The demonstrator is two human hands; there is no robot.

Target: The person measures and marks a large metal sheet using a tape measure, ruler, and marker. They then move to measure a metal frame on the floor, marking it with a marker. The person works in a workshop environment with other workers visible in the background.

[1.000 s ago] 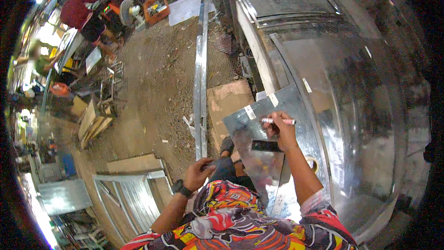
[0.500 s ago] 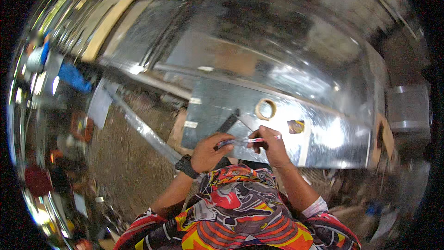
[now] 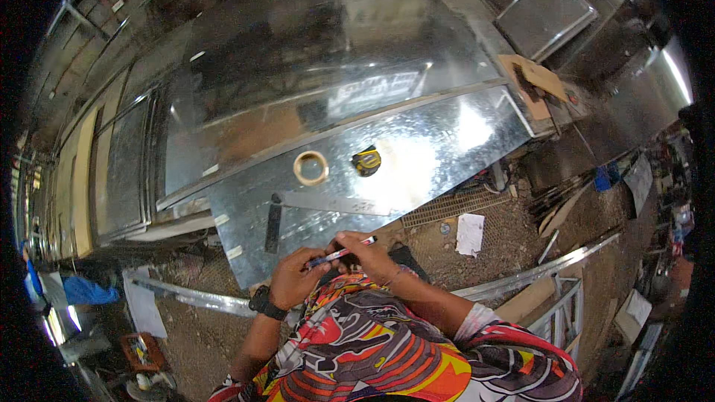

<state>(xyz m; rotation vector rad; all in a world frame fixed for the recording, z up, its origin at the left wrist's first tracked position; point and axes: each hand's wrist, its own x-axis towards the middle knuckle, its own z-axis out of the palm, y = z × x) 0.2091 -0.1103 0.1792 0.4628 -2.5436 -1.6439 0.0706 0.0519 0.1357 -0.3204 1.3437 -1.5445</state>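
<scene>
Both hands hold one marker pen [image 3: 344, 252] over the near edge of a shiny metal sheet [image 3: 424, 152]. My left hand [image 3: 294, 277], with a black watch on the wrist, grips its dark end. My right hand [image 3: 369, 256] grips the white end with the red tip. A steel square with a black handle [image 3: 313, 205] lies on the sheet just beyond the hands. Farther on the sheet rest a roll of tape [image 3: 310, 167] and a yellow-black tape measure [image 3: 366, 161].
Large metal sheets and panels [image 3: 313, 59] lean behind the work sheet. A metal strip [image 3: 544, 264] lies on the dirt floor at right, near a white paper [image 3: 469, 233] and a frame [image 3: 562, 313]. A wooden board [image 3: 532, 78] sits at upper right.
The view has swung from the yard to the sheet. The right hand, earlier alone with the marker on the sheet, now shares it with the left hand in front of my body.
</scene>
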